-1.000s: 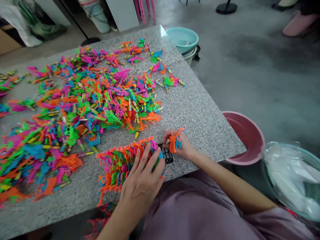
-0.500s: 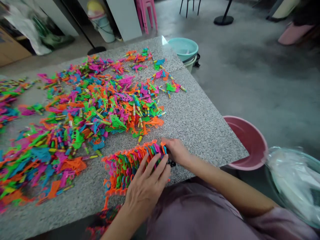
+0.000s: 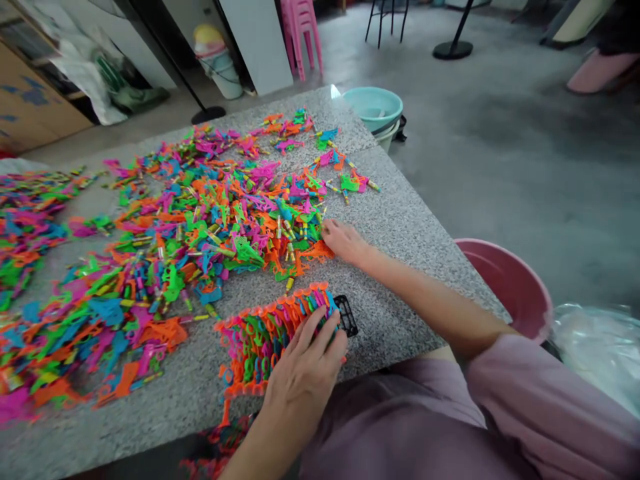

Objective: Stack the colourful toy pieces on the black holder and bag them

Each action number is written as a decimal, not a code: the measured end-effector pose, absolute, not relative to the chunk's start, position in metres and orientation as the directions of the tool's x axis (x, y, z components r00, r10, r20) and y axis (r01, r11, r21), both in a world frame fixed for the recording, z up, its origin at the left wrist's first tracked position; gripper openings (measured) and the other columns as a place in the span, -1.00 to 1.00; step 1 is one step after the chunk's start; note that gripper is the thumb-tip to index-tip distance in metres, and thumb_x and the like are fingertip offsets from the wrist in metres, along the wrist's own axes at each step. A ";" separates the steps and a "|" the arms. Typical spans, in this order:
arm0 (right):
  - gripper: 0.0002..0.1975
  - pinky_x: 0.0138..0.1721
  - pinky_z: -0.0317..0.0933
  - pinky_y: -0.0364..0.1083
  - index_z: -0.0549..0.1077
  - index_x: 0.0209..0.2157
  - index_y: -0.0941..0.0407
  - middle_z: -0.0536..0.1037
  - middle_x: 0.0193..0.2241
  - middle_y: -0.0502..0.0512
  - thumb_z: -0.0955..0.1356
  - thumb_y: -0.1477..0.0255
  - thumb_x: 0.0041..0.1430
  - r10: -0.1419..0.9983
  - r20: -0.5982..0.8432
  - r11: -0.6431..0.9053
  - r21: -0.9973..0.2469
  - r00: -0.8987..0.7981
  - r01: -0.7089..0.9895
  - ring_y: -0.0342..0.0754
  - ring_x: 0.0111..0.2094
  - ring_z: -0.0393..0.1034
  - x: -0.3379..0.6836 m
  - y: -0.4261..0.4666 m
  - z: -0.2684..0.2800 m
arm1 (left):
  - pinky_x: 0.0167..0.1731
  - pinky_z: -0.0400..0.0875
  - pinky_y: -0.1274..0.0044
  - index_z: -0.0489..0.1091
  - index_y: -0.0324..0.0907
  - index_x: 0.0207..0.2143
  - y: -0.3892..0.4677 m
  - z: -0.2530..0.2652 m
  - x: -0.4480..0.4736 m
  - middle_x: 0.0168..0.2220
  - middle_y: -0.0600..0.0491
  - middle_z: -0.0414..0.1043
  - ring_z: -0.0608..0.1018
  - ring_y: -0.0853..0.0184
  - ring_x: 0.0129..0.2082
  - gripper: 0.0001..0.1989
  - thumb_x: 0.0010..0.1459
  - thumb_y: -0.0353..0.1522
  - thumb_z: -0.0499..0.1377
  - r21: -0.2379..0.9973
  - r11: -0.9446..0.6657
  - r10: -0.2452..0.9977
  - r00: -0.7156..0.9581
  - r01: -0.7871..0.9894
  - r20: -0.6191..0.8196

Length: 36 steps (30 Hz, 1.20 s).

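Note:
A tight row of colourful plastic toys (image 3: 255, 340), with orange ends along its long sides, lies near the table's front edge. My left hand (image 3: 307, 353) lies over the right end of this row, its fingers bent down around the toys. Beside that end is a small black openwork plastic frame (image 3: 347, 315). My right hand (image 3: 345, 241) reaches to the right edge of a big loose pile of plastic toy guns (image 3: 245, 252). Its fingers are drawn together next to an orange toy gun (image 3: 319, 251); what is between the fingertips is hidden.
Loose toys spread over much of the speckled grey table (image 3: 395, 267). Past its right edge stand a red tub (image 3: 505, 273) and a clear plastic bag (image 3: 597, 343). A light blue basin (image 3: 373, 107) is by the far corner, with pink stools (image 3: 303, 33) behind.
My right hand has left the right end of the row and moved forward to the pile. The black frame now shows in full. My left hand stays on the row.

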State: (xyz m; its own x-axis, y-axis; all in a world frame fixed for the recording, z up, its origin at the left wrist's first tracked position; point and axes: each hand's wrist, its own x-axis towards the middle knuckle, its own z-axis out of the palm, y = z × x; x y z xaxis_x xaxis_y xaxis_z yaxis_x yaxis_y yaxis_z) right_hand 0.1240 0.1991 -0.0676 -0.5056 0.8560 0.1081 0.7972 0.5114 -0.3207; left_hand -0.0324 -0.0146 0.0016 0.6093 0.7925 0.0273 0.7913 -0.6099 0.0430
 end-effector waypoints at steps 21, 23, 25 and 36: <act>-0.88 -0.42 0.18 -0.17 0.43 -0.31 0.09 0.52 -0.50 0.01 0.38 0.39 0.08 0.937 -0.121 0.068 -0.856 -0.326 0.512 -0.10 -0.48 0.41 0.153 0.019 -0.101 | 0.19 0.35 0.26 0.30 -0.19 -0.08 -0.010 0.009 -0.022 0.25 -0.10 0.27 -0.01 0.12 0.39 -0.81 0.25 -0.46 0.09 0.122 -0.562 0.826 0.562 0.818 0.039; -0.89 -0.42 0.13 -0.18 0.44 -0.31 0.09 0.53 -0.48 0.01 0.37 0.43 0.06 0.923 -0.116 0.157 -0.757 -0.367 0.634 -0.10 -0.46 0.41 0.153 0.023 -0.091 | 0.20 0.34 0.25 0.30 -0.18 -0.08 -0.010 0.008 -0.023 0.27 -0.10 0.24 -0.03 0.11 0.39 -0.80 0.24 -0.46 0.09 0.125 -0.558 0.829 0.558 0.820 0.040; -0.87 -0.44 0.09 -0.18 0.43 -0.29 0.10 0.54 -0.47 0.03 0.36 0.46 0.06 0.898 -0.156 0.196 -0.695 -0.411 0.691 -0.09 -0.46 0.41 0.151 0.025 -0.081 | 0.20 0.32 0.23 0.30 -0.18 -0.07 -0.010 0.007 -0.023 0.29 -0.10 0.21 -0.05 0.10 0.39 -0.79 0.23 -0.47 0.09 0.129 -0.553 0.832 0.554 0.823 0.034; -0.77 -0.43 0.09 -0.13 0.41 -0.13 0.17 0.59 -0.34 0.20 0.31 0.50 0.14 0.850 -0.218 0.306 -0.538 -0.480 0.785 0.01 -0.38 0.47 0.137 0.027 -0.061 | 0.15 0.38 0.32 0.18 -0.28 0.16 -0.009 0.000 -0.024 0.30 -0.13 0.18 -0.03 0.10 0.39 -0.56 0.24 -0.40 0.10 0.097 -0.517 0.856 0.512 0.850 0.071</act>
State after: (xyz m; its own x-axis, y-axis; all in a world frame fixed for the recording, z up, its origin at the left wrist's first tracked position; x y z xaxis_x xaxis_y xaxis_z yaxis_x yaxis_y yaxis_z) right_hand 0.1367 0.0268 -0.0608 -0.4804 0.8496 -0.2175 0.7853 0.3063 -0.5380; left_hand -0.0237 -0.0092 -0.0003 0.5125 0.8557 0.0714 0.8503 -0.5173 0.0972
